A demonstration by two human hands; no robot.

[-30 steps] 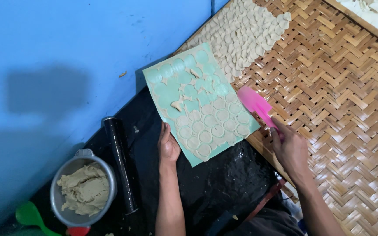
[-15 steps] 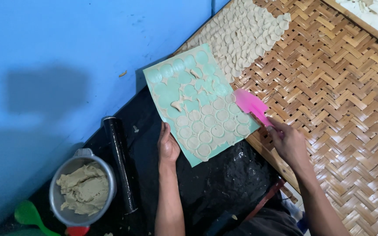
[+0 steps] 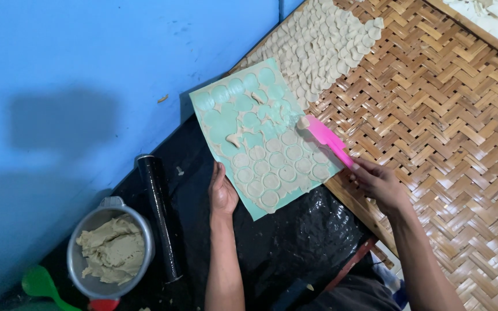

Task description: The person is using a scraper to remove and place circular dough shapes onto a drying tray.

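Observation:
A pale green sheet (image 3: 226, 124) lies on a black surface (image 3: 295, 242), covered with thin dough cut into small rounds (image 3: 272, 181). My left hand (image 3: 223, 193) presses flat on the sheet's near left edge. My right hand (image 3: 378, 183) grips the handle of a pink spatula (image 3: 327, 138), whose tip rests on the sheet's right side with a dough round on it. Upper rows of the sheet show bare green circles with a few dough scraps.
A woven bamboo mat (image 3: 462, 144) fills the right side, with many dough rounds (image 3: 318, 43) laid in overlapping rows at its top. A black rolling pin (image 3: 158, 216), a metal bowl of dough (image 3: 110, 250) and a green scoop (image 3: 41, 285) sit at the left. A blue wall (image 3: 87, 69) stands behind.
The pink spatula has slid leftward from the mat's edge onto the sheet and now carries a dough round at its tip. My left hand has stayed on the sheet.

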